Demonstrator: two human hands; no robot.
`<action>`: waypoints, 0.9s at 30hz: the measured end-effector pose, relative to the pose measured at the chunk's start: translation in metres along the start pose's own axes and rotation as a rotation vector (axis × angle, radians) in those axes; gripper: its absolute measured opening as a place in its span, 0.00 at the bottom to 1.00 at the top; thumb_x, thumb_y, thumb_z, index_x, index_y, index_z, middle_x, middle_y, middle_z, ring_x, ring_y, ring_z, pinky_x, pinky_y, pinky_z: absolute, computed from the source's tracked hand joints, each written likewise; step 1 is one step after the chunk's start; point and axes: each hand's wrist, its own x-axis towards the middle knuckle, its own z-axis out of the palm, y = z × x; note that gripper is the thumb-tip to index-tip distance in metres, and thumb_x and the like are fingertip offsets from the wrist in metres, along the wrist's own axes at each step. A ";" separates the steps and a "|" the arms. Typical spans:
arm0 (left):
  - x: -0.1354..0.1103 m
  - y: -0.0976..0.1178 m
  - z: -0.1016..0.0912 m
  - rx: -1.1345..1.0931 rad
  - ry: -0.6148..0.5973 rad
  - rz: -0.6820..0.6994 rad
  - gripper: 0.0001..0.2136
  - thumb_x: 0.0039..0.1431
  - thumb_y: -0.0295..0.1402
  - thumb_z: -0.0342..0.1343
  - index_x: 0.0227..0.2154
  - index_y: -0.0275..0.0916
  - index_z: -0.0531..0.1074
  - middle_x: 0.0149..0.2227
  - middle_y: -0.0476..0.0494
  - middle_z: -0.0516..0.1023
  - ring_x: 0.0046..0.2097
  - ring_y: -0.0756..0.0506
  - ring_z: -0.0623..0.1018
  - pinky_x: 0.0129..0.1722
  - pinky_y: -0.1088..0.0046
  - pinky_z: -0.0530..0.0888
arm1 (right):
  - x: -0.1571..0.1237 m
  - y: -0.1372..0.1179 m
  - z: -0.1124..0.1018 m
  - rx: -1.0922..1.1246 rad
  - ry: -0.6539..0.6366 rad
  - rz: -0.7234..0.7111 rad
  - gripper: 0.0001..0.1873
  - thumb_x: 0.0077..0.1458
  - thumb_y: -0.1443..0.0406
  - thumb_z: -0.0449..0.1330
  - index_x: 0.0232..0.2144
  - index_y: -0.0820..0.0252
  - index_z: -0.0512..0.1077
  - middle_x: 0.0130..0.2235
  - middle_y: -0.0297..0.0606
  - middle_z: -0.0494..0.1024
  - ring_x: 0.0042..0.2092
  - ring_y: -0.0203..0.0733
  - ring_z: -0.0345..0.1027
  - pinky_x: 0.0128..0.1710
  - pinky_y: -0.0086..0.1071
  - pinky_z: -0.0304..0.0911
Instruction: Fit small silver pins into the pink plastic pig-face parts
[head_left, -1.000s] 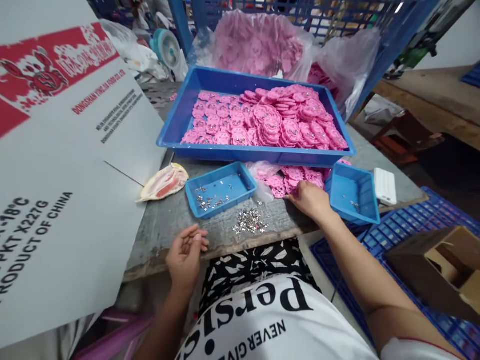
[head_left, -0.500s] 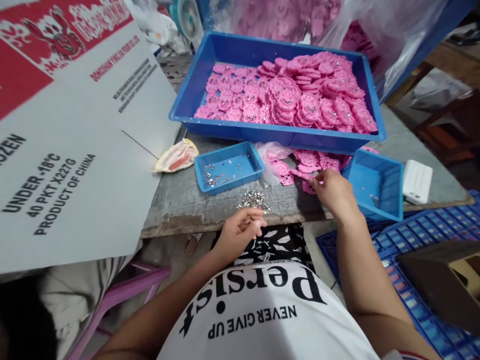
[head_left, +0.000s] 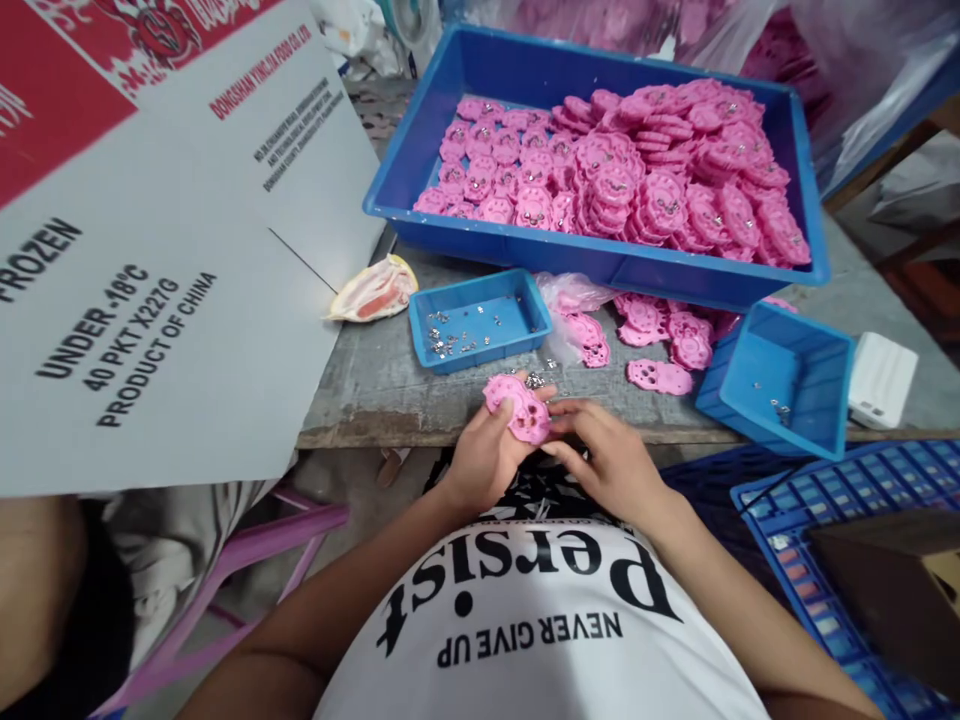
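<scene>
Now left hand (head_left: 487, 455) clamped on pink piece (head_left: 517, 408); right hand (head_left: 604, 455) fingertips pinching its edge.

Three blue trays sit beyond the hands: one large tray (head_left: 796, 160) heaped with uncountably many pink pieces, two small trays (head_left: 480, 325) (head_left: 780, 385), and one white box (head_left: 881, 378) far right.

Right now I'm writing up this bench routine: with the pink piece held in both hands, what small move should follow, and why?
Probably pick one metal fitting from the loose pile and press it into the pink piece. The left hand grips the piece back side up, the right hand touches its edge, and the pile lies just beyond the fingertips.
</scene>
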 end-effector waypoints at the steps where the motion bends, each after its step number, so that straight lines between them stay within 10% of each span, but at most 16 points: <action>1: 0.000 0.002 -0.002 0.004 0.053 0.019 0.23 0.62 0.40 0.63 0.57 0.38 0.67 0.52 0.34 0.81 0.53 0.36 0.82 0.50 0.53 0.79 | 0.008 0.007 0.005 0.004 -0.019 0.035 0.08 0.68 0.61 0.57 0.42 0.55 0.74 0.47 0.44 0.82 0.47 0.48 0.77 0.48 0.40 0.72; 6: -0.004 0.012 -0.012 0.127 0.137 0.088 0.17 0.61 0.39 0.62 0.48 0.38 0.66 0.38 0.41 0.83 0.36 0.40 0.84 0.30 0.66 0.79 | 0.065 0.038 0.014 -0.387 -0.116 0.331 0.15 0.68 0.63 0.52 0.46 0.60 0.78 0.47 0.49 0.81 0.48 0.53 0.76 0.46 0.41 0.69; 14: -0.009 0.026 -0.017 0.212 0.095 0.072 0.19 0.59 0.41 0.65 0.46 0.37 0.65 0.35 0.42 0.82 0.30 0.45 0.81 0.24 0.73 0.73 | 0.097 0.041 0.020 -0.575 -0.241 0.379 0.16 0.66 0.66 0.51 0.46 0.59 0.79 0.49 0.54 0.80 0.50 0.55 0.75 0.44 0.40 0.66; 23: 0.006 0.026 -0.012 0.274 0.157 0.114 0.22 0.50 0.36 0.69 0.45 0.36 0.67 0.34 0.46 0.81 0.29 0.49 0.79 0.24 0.75 0.73 | 0.062 0.028 0.027 0.733 0.019 0.476 0.13 0.46 0.55 0.71 0.30 0.58 0.77 0.28 0.33 0.79 0.28 0.37 0.67 0.32 0.33 0.65; 27: 0.008 0.022 -0.005 0.267 0.143 0.123 0.18 0.50 0.32 0.68 0.43 0.36 0.69 0.34 0.47 0.79 0.30 0.49 0.79 0.25 0.75 0.74 | 0.053 0.012 0.033 0.841 0.070 0.432 0.11 0.46 0.56 0.73 0.28 0.55 0.80 0.31 0.35 0.82 0.32 0.39 0.71 0.36 0.35 0.69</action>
